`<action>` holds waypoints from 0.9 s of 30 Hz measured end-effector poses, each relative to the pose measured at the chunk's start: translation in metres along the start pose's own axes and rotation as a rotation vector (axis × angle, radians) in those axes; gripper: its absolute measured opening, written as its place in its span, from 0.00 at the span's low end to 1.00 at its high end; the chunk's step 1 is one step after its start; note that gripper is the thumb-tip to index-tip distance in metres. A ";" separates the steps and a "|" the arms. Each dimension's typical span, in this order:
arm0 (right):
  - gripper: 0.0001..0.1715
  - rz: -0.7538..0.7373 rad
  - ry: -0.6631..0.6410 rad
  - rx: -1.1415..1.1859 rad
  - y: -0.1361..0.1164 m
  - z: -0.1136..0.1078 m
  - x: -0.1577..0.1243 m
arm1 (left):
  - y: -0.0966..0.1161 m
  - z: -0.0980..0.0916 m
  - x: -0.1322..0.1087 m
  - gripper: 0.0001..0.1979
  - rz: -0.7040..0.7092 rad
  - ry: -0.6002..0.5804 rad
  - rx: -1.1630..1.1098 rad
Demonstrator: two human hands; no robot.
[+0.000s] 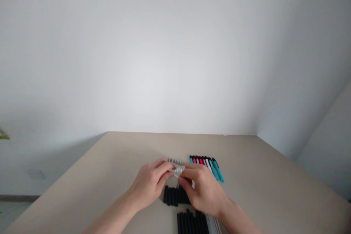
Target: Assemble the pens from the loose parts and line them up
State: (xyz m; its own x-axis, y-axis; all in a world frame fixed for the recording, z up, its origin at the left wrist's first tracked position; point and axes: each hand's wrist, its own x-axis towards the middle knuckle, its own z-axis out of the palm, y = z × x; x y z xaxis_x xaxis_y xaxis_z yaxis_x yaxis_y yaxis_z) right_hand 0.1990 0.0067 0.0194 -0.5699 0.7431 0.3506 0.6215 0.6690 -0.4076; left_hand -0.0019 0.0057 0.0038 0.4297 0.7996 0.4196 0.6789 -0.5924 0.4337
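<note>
My left hand and my right hand meet over the middle of a beige table. Together their pinched fingers hold a small clear pen part. Just beyond the fingertips lies a row of several small grey pen tips. A row of assembled pens with black caps and teal, red and white barrels lies to the right of them. Under my hands sit several black grip sleeves, partly hidden by my right hand.
More black pieces and some white pen barrels lie at the table's near edge below my right wrist. A white wall rises behind the table, and the floor shows at the left.
</note>
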 end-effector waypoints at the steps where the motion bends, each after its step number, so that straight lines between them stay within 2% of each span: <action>1: 0.13 0.014 -0.013 -0.012 0.001 0.000 0.000 | 0.000 0.001 -0.001 0.12 -0.035 0.013 -0.017; 4: 0.10 0.100 -0.033 -0.045 0.006 -0.004 0.001 | 0.001 0.004 -0.002 0.18 -0.116 -0.021 -0.040; 7: 0.11 0.187 -0.019 -0.085 0.009 -0.010 0.002 | 0.004 0.006 -0.003 0.18 -0.115 -0.137 -0.070; 10: 0.12 0.247 -0.030 -0.161 0.009 -0.015 0.001 | 0.006 0.007 -0.003 0.18 -0.107 -0.193 -0.083; 15: 0.10 0.297 -0.153 -0.331 0.006 -0.019 -0.005 | 0.008 0.007 -0.002 0.18 -0.099 -0.194 -0.085; 19: 0.10 0.408 -0.221 -0.432 0.001 -0.027 -0.010 | 0.010 0.006 -0.001 0.18 -0.094 -0.214 -0.071; 24: 0.14 0.547 -0.321 -0.470 -0.002 -0.039 -0.017 | 0.010 0.005 -0.001 0.17 -0.071 -0.195 -0.085; 27: 0.13 0.593 -0.371 -0.446 0.001 -0.038 -0.024 | 0.008 0.005 -0.002 0.17 -0.072 -0.184 -0.097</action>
State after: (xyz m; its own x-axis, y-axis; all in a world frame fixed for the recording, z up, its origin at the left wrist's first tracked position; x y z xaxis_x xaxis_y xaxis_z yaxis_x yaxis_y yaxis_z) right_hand 0.2333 -0.0099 0.0428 -0.1719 0.9736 -0.1499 0.9850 0.1681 -0.0378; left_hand 0.0063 0.0000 0.0024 0.4891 0.8397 0.2361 0.6550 -0.5323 0.5362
